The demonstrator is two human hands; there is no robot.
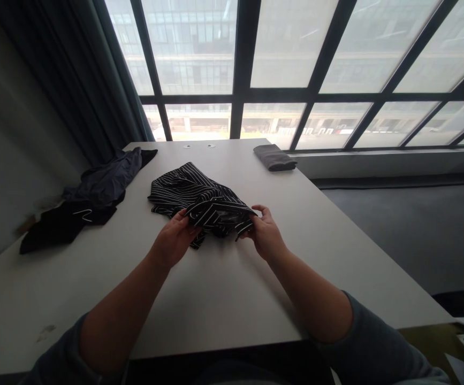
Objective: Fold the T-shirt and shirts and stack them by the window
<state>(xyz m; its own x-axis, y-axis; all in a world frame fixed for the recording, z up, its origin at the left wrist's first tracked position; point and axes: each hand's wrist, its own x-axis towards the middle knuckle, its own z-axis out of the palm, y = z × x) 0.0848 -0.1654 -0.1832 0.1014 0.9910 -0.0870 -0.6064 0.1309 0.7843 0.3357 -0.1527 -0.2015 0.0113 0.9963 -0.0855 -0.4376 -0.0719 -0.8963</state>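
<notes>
A black garment with thin white stripes (191,187) lies crumpled on the white table, its near edge lifted between both hands. My left hand (176,238) is closed on the left part of that edge, thumb on top and fingers underneath. On the right, my right hand (264,231) pinches the other end of the edge. Between the hands the cloth sags a little, and a striped flap hangs beside my left fingers. Which part of the garment the edge belongs to, I cannot tell.
Dark clothes (95,187) are heaped along the left edge of the white table (215,299). A folded grey cloth (275,157) lies near the far right corner. Large windows stand behind, with a dark curtain (75,69) at the left.
</notes>
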